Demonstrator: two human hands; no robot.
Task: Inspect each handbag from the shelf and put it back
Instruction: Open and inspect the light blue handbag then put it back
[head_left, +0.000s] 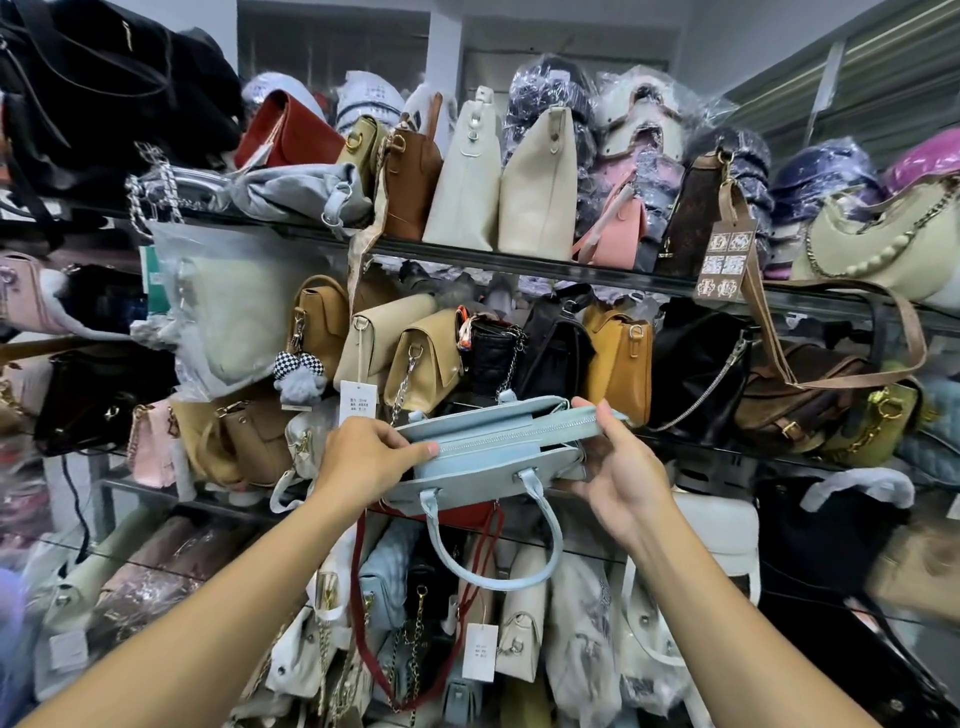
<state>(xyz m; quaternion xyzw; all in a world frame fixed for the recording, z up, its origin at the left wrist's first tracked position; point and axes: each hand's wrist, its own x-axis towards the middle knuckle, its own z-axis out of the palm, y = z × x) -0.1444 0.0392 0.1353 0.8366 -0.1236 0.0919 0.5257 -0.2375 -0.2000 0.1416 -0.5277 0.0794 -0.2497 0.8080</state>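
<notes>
- The light blue handbag (493, 465) is held in the air, close in front of the crowded shelves (467, 257), zip side up, with one handle (493, 556) hanging down.
- The left hand (369, 457) grips the bag's left end, fingers curled round it.
- The right hand (623, 467) grips the right end, thumb on top and fingers underneath.
- A white tag (479, 652) hangs among the lower bags.

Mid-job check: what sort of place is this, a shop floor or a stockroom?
Likely a handbag stockroom or wholesale store: shelves crammed with handbags, plastic-wrapped bags up top, paper tags hanging. The left hand and right hand hold a light blue handbag.
</notes>
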